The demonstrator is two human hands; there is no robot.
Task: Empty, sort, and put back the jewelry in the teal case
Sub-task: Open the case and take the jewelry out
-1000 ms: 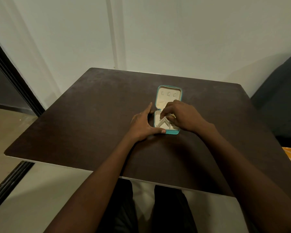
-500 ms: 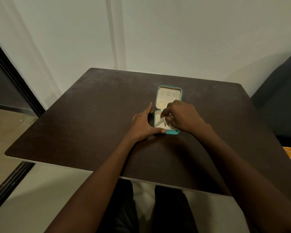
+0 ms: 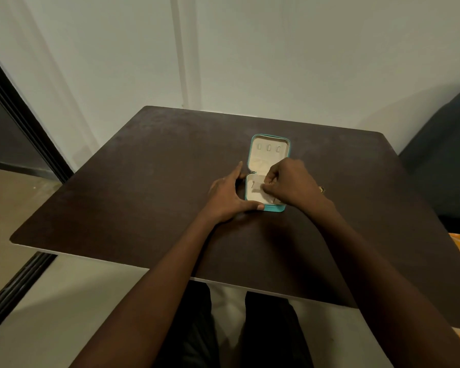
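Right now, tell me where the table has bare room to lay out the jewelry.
Bare patches: the wide stretch left of the left hand out to the table edge, the near strip between the forearms, and the far right corner. Crowded: around the teal case, and a small gold piece beside the right hand.

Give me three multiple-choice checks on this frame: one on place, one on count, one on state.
1. Where does the left hand rest?
A. against the case's left side
B. on the lid
C. off the table

2. How many small loops show in the lid lining?
A. one
B. three
C. five

3. What state is the teal case in?
A. zipped shut
B. half open, lid upright
C. open, lid laid flat on the table

Key: 1 A, thumb and fingers bracket the left edge. 2 B, three slots in a row. 3 C, both cream-lined halves face up.
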